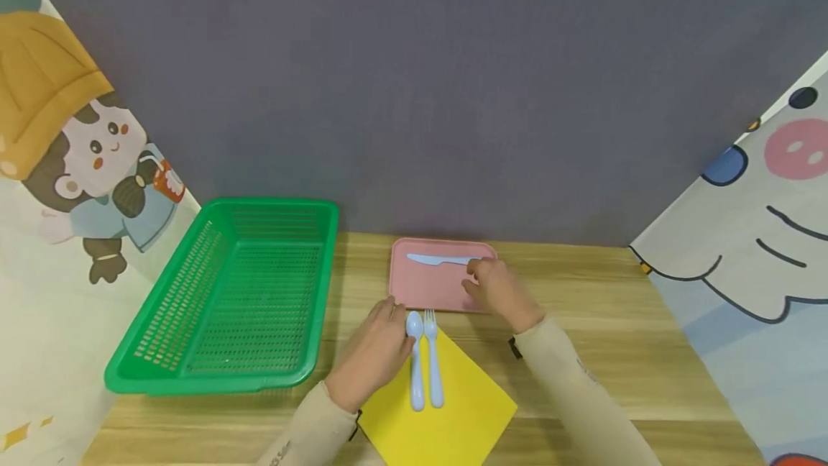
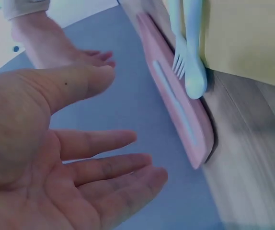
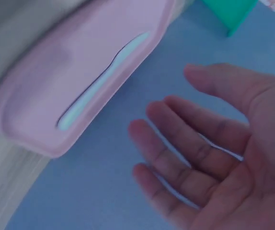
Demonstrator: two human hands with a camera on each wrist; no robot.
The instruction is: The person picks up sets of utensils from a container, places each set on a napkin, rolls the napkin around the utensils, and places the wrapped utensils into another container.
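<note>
On a pink tray (image 1: 430, 282) lies a light blue knife (image 1: 440, 259), along the tray's far side. My right hand (image 1: 501, 293) hovers over the tray's right end by the knife's handle, fingers relaxed and holding nothing in the right wrist view. A light blue spoon (image 1: 417, 372) and a matching fork (image 1: 434, 369) lie side by side on a yellow square sheet (image 1: 459, 416), their heads toward the tray's near edge. Just left of the spoon is my left hand (image 1: 378, 344); its fingers (image 2: 123, 167) are spread loosely, and the palm is bare in the left wrist view.
A green perforated plastic basket (image 1: 259, 322) stands on the left of the wooden table (image 1: 582, 272). A dark grey panel (image 1: 420, 92) rises behind the table. Cartoon-printed sheets (image 1: 776, 236) flank both sides.
</note>
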